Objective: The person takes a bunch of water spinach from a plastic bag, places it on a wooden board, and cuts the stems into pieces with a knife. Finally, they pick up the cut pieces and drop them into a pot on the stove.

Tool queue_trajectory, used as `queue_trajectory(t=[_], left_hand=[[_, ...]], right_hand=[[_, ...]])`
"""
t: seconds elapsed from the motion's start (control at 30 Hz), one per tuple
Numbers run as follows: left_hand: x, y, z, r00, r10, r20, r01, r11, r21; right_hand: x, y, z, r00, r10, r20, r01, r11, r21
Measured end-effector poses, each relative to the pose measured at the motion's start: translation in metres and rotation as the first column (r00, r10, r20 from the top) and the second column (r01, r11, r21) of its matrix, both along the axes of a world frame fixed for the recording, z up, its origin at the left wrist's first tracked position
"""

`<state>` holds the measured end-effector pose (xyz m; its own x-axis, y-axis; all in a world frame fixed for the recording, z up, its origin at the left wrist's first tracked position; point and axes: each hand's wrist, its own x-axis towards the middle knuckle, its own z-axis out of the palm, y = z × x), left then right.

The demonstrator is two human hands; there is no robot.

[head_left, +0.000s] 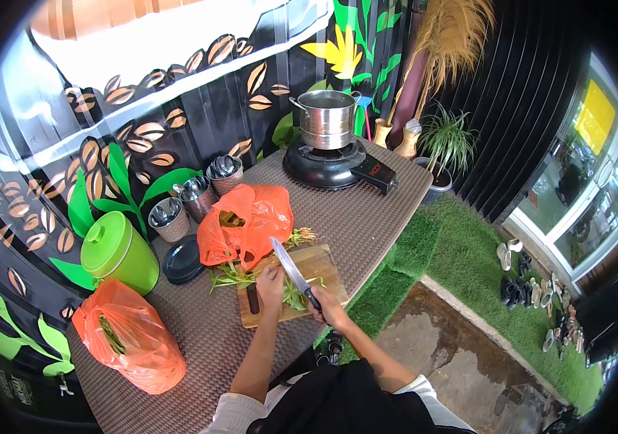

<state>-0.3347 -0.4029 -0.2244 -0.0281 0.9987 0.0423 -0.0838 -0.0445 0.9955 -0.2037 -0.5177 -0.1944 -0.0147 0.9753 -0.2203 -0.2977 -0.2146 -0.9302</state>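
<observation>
My right hand (329, 307) is wrapped round the black handle of a large knife (291, 268), its blade pointing up and to the left. On the wooden cutting board (320, 259), my left hand (271, 281) has its fingers closed over green leafy stalks (294, 296). The blade is beside the left hand, above the greens. More stalks stick out past the board's left edge. An orange plastic bag (265, 210) with greens inside sits at the board's far edge.
A second orange bag (135, 343) and a green lidded bin (119, 252) stand at the left. Behind are cutlery cups (170, 219) and dark lids (183, 259). A steel pot (325, 119) rests on a black stove (323, 165) at the far end of the table (215, 329).
</observation>
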Motion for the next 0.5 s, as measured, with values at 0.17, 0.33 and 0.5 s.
queue_trajectory(t=[0.17, 0.33, 0.5], left_hand=[[-0.004, -0.002, 0.001, 1.0, -0.019, -0.015, 0.018, 0.995, -0.096], [-0.004, -0.005, 0.008, 0.995, -0.052, 0.085, 0.069, 0.974, -0.215], [-0.004, -0.011, 0.015, 0.974, -0.089, 0.21, 0.144, 0.955, -0.259]], right_hand=[[-0.013, 0.0, -0.033, 0.988, -0.074, 0.137, 0.066, 0.996, 0.066], [-0.019, 0.001, -0.025, 0.923, -0.235, 0.305, 0.145, 0.946, 0.289], [-0.015, 0.009, -0.039, 0.912, -0.204, 0.355, 0.098, 0.951, 0.294]])
